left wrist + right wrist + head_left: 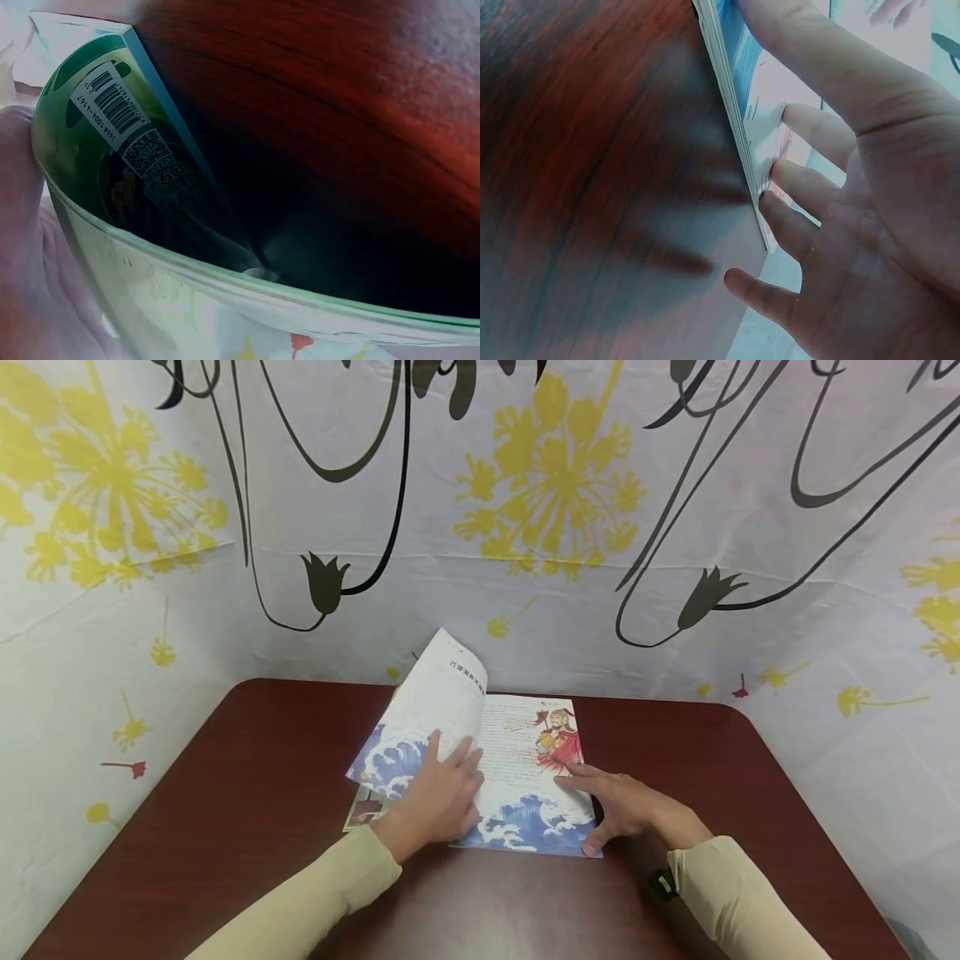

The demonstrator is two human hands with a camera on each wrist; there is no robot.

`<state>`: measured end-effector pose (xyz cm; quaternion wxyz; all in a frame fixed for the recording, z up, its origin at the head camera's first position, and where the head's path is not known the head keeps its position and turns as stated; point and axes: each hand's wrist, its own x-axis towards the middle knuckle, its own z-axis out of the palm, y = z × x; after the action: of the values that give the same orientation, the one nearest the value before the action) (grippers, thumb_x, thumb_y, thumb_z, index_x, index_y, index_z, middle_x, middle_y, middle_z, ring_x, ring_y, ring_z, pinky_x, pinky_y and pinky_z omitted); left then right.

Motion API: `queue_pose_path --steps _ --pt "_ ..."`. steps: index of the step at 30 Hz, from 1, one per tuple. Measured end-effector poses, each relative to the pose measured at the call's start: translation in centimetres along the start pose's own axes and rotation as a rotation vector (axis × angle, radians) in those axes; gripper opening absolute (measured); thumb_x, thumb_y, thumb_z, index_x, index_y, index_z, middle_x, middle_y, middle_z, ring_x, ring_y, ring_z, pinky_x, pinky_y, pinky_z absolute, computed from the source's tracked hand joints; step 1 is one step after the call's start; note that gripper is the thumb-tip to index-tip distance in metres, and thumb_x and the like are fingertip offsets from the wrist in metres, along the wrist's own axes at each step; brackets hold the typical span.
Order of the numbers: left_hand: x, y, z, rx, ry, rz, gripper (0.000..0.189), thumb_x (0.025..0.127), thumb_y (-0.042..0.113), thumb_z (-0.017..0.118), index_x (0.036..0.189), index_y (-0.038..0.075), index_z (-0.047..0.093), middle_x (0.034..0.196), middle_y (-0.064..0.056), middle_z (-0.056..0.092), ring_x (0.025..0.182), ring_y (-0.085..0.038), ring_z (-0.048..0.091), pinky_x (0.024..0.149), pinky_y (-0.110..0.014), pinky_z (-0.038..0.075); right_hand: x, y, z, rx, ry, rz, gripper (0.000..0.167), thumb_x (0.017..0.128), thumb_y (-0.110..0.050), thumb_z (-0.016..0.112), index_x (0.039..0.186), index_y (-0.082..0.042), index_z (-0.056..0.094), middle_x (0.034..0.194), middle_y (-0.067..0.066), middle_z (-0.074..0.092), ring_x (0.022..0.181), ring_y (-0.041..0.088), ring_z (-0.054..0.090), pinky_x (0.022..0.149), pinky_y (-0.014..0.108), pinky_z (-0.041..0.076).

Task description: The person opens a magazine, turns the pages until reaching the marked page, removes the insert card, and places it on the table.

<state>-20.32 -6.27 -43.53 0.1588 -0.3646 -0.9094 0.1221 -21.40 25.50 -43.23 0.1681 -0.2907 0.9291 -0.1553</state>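
Note:
An open magazine [517, 777] with printed text, a red-robed figure and blue waves lies on the table. Its left page [442, 693] stands raised and curled at the top. My left hand [442, 789] rests with spread fingers on that page near the fold. In the left wrist view, a barcode label [110, 105] shows on the green cover, which bends up off the table. My right hand [626, 806] touches the right page with its fingertips, thumb at the lower right corner. Seen from the right wrist, its fingers [802, 187] are extended along the page edge.
The dark red-brown table [240, 793] has rounded far corners. Behind and beside it hangs a white cloth [405, 610] with yellow flowers and dark curving stems. A dark band [663, 885] sits at the right sleeve's cuff.

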Motion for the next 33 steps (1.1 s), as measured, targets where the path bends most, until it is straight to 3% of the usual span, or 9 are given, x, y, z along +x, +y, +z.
queue_pose_path --steps 8,14,23,27,33 --pt "-0.25 -0.27 -0.01 -0.132 -0.102 -0.081 0.043 0.089 0.039 0.059 0.122 0.012 0.066 0.147 -0.012 0.049 0.14 -0.033 0.04 0.094 -0.068 0.041 0.11 -0.14 -0.11 0.004 -0.015 0.031 0.106 0.061 -0.05 0.09 0.149 -0.012 0.046 0.158 0.021 0.031 0.141 0.046 0.033 0.104 0.068 0.032" --pt "-0.31 -0.25 0.16 -0.197 -0.135 -0.13 0.045 0.091 0.037 0.059 0.125 0.009 0.063 0.146 -0.015 0.049 0.136 -0.034 0.044 0.082 -0.061 0.051 0.15 -0.31 -0.17 -0.002 -0.013 0.024 0.106 0.061 -0.048 0.091 0.149 -0.012 0.046 0.158 0.021 0.032 0.14 0.046 0.034 0.103 0.067 0.033" --pt "-0.35 -0.31 0.27 -0.248 -0.169 -0.161 0.048 0.093 0.036 0.058 0.132 0.008 0.059 0.149 -0.016 0.045 0.138 -0.035 0.041 0.087 -0.062 0.05 0.09 -0.34 -0.19 -0.005 -0.009 0.024 0.106 0.06 -0.048 0.091 0.149 -0.011 0.047 0.158 0.021 0.032 0.14 0.046 0.035 0.103 0.067 0.033" --pt "-0.34 -0.33 0.23 -0.235 -0.172 -0.152 0.049 0.093 0.037 0.057 0.133 0.008 0.059 0.15 -0.016 0.045 0.138 -0.035 0.041 0.089 -0.062 0.048 0.07 -0.22 -0.15 -0.004 -0.001 0.011 0.105 0.061 -0.048 0.09 0.149 -0.01 0.047 0.157 0.022 0.032 0.14 0.046 0.035 0.103 0.067 0.034" --pt "-0.05 -0.2 0.63 -0.108 -0.114 -0.102 0.046 0.094 0.043 0.054 0.126 0.01 0.063 0.141 -0.014 0.053 0.131 -0.033 0.047 0.1 -0.06 0.041 0.04 -0.23 -0.25 0.001 0.013 0.002 0.101 0.064 -0.051 0.088 0.148 -0.01 0.049 0.156 0.021 0.034 0.14 0.045 0.035 0.103 0.068 0.032"
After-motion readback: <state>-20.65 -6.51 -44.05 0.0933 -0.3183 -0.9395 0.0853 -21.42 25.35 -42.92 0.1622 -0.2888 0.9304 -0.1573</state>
